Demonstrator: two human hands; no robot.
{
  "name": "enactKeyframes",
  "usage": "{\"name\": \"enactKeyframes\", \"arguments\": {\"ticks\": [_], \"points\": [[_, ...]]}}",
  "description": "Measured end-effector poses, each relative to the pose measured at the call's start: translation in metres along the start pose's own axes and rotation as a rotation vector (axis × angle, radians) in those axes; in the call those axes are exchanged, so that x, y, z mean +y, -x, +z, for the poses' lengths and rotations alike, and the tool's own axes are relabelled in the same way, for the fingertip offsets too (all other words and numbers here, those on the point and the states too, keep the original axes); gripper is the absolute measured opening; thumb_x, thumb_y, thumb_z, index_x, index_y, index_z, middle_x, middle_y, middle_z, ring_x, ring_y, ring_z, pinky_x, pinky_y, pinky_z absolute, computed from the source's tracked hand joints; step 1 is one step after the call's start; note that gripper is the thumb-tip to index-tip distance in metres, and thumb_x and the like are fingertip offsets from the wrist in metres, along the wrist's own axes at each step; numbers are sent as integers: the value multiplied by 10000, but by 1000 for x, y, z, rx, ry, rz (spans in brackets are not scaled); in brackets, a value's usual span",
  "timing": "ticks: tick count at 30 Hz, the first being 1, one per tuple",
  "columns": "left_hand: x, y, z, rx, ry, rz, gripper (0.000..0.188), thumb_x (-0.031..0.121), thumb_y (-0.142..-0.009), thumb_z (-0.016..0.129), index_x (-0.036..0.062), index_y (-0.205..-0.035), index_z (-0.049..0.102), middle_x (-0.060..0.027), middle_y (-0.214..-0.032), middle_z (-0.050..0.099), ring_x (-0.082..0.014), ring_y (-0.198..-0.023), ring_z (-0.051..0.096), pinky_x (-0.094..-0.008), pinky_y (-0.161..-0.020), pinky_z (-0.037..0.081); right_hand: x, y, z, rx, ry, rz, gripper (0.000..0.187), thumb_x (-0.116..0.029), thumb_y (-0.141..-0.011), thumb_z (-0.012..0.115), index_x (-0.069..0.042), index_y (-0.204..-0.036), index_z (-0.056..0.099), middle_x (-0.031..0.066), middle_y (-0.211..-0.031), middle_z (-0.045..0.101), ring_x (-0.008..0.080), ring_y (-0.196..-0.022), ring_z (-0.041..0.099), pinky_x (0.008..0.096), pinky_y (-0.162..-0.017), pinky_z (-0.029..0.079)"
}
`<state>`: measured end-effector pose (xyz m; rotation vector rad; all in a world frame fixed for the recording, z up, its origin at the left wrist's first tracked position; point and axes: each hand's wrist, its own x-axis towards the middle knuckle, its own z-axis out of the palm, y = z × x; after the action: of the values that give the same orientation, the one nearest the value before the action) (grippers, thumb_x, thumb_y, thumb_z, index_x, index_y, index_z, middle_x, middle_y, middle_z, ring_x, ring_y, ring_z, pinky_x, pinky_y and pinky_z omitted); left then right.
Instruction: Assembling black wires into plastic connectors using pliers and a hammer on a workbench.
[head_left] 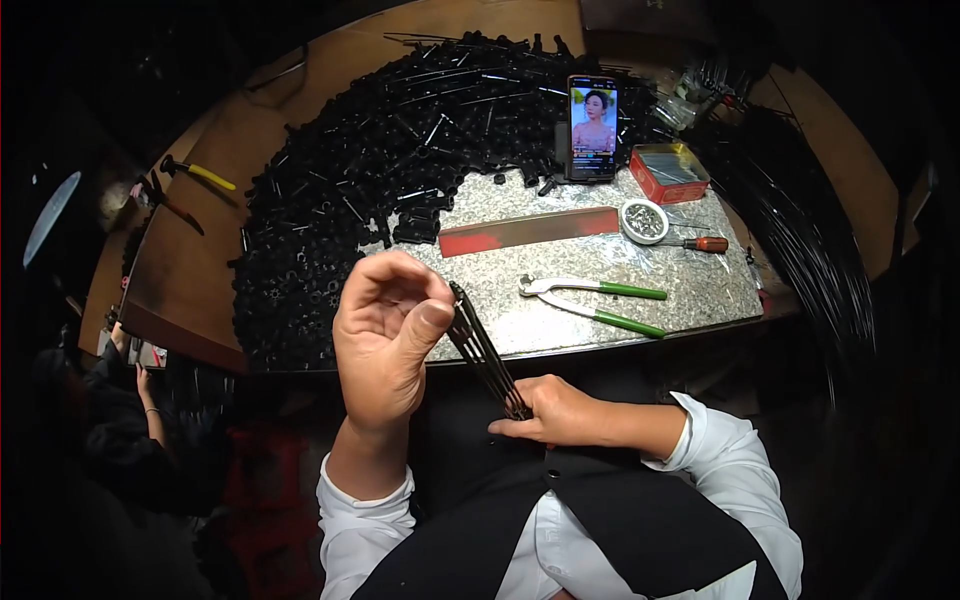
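Observation:
A slim bundle of black ribs, like a folded umbrella frame, slants between my hands in front of the table edge. My right hand is closed around its lower end. At the upper end, my left hand is raised with curled fingers, its thumb and fingertips pinched at the bundle's tip. Whether a smaller part sits between those fingertips is hidden. Just beyond the bundle, green-handled pincers lie on the speckled work surface.
A large heap of black tubular parts covers the left and back. Also there are a red-and-brown strip, a white bowl of small metal pieces, a screwdriver, a red box, an upright phone, yellow-handled pliers and long black wires.

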<state>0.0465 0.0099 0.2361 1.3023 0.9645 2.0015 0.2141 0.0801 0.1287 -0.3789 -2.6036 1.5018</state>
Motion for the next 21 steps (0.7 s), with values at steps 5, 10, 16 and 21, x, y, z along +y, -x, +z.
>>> {"name": "enactKeyframes", "arguments": {"ticks": [5, 10, 16, 21], "points": [[4, -11, 1, -94, 4, -102, 86, 53, -824, 676, -20, -845, 637, -60, -797, 624, -103, -722, 581, -232, -669, 480, -1, -2, -25, -54, 103, -189, 378, -344, -779, 710, 2, -864, 584, 129, -749, 568, 249, -688, 586, 350, -621, 470], [12, -20, -1, -223, 76, -236, 108, 69, -790, 702, -19, -805, 640, -86, -772, 609, -126, -715, 549, -237, -647, 430, -61, -20, -98, -111, -323, -320, 239, -194, -806, 706, -43, -943, 582, 0, -683, 505, 64, -613, 457, 236, -545, 373], [15, -19, 6, -163, -48, -198, 34, -33, -788, 669, -41, -807, 642, -85, -773, 618, -114, -662, 596, -224, -592, 484, -67, -33, -97, 48, -441, -262, 156, -107, -804, 705, -19, -762, 583, 3, -711, 595, 57, -634, 519, 223, -568, 408], [9, -20, -1, -131, -66, -218, 59, -10, -795, 683, -30, -834, 643, -70, -808, 646, -100, -746, 624, -227, -658, 510, -65, -36, -86, 257, -306, -322, 154, -123, -764, 733, -20, -741, 620, 13, -704, 614, 80, -637, 552, 238, -584, 436]]}}
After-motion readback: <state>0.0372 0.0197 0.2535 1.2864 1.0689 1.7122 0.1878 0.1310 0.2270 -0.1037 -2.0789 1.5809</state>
